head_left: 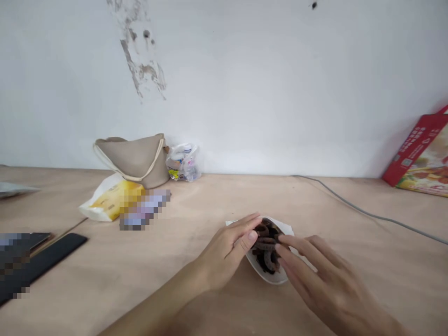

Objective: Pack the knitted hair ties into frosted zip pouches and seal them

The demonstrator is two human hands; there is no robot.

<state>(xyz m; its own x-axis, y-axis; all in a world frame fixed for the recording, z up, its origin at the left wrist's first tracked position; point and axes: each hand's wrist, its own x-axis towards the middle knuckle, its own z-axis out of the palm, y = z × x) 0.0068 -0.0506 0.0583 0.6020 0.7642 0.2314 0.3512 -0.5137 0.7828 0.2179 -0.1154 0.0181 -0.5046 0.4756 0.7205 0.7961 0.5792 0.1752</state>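
Note:
A small white dish [275, 278] stands on the table in front of me, filled with dark brown, curved, ring-like pieces [268, 245] whose kind I cannot make out. My left hand [229, 247] lies along the dish's left side, fingers stretched out, with fingertips and thumb over the dark pieces. From the right, my right hand [324, 270] reaches in with extended fingers, its fingertips at the right edge of the pile. Parts of the dish and the pieces are hidden behind both hands. White corners, perhaps paper or the dish's rim, show behind them.
At the back left stand a beige bag [140, 156] and a clear plastic bag [185, 163]. Before them lie a yellow-white packet [112, 198] and a blurred flat object [145, 210]. A black flat object [56, 259] lies left. A grey cable [357, 205] and red box [420, 154] are right.

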